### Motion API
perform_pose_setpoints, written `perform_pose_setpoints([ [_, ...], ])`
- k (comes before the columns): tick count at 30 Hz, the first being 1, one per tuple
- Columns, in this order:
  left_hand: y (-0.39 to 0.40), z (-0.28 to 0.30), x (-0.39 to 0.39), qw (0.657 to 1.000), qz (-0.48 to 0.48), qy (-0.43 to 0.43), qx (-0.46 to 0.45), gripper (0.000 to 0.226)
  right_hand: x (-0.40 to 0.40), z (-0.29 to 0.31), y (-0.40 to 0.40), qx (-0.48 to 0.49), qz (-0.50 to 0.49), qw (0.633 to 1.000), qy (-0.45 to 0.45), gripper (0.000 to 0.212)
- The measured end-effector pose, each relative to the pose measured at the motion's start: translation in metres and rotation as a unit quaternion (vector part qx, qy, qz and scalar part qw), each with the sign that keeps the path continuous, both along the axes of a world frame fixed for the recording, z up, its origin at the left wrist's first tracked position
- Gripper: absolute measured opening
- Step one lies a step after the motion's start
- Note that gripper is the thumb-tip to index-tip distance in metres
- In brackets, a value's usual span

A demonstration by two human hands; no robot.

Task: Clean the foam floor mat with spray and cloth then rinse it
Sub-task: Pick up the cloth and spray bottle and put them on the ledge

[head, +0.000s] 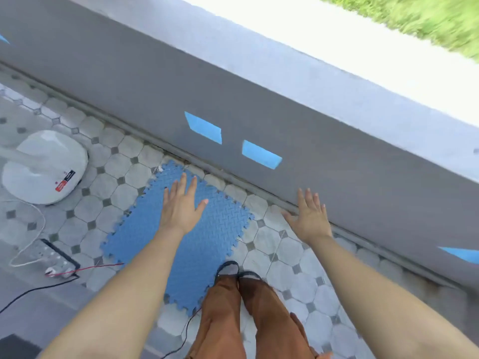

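A blue foam floor mat (215, 229) with jigsaw edges lies flat on the tiled floor, next to a low grey wall. My left hand (181, 206) is stretched out above the mat's far half, fingers straight and spread, holding nothing. Over the tiles by the foot of the wall, to the right of the mat, my right hand (309, 218) is also spread and holds nothing. One of my feet stands on the mat's near right edge. No spray bottle or cloth is in view.
The low grey wall (259, 104) with blue openings runs diagonally behind the mat. A white fan base (44, 167) stands at the left. A power strip (57, 257) and black, white and red cables lie left of the mat. My legs (248, 314) in brown trousers are at the bottom.
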State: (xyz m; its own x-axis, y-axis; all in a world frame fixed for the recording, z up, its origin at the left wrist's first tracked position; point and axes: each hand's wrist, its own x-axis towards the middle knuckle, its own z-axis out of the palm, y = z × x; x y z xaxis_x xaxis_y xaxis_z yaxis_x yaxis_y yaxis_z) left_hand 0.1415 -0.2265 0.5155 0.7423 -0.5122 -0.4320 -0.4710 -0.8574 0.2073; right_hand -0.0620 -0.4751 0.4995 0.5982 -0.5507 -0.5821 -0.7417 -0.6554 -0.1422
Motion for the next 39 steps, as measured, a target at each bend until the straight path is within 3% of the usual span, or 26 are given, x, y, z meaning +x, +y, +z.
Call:
perform_pose_setpoints([
  [9, -0.142, 0.087, -0.052, 0.982, -0.187, -0.007, 0.004, 0.070, -0.155, 0.111, -0.051, -0.020, -0.260, 0.965, -0.012, 0.076],
  [16, -0.268, 0.129, -0.156, 0.925, -0.380, -0.027, 0.001, 0.071, -0.313, 0.152, -0.051, -0.031, -0.443, 0.896, -0.005, 0.076],
  [21, -0.333, 0.141, -0.281, 0.859, -0.511, -0.029, -0.023, 0.071, -0.438, 0.161, -0.005, -0.046, -0.577, 0.815, -0.002, 0.077],
  [27, -0.343, 0.140, -0.429, 0.785, -0.619, -0.003, -0.026, 0.071, -0.543, 0.152, 0.072, -0.039, -0.702, 0.711, -0.005, 0.079],
  [33, -0.338, 0.126, -0.529, 0.687, -0.726, -0.002, -0.014, 0.071, -0.581, 0.134, 0.140, -0.034, -0.802, 0.597, -0.011, 0.078],
  [39, -0.332, 0.070, -0.586, 0.587, -0.809, -0.011, 0.019, 0.072, -0.569, 0.085, 0.202, -0.033, -0.885, 0.464, -0.022, 0.079],
])
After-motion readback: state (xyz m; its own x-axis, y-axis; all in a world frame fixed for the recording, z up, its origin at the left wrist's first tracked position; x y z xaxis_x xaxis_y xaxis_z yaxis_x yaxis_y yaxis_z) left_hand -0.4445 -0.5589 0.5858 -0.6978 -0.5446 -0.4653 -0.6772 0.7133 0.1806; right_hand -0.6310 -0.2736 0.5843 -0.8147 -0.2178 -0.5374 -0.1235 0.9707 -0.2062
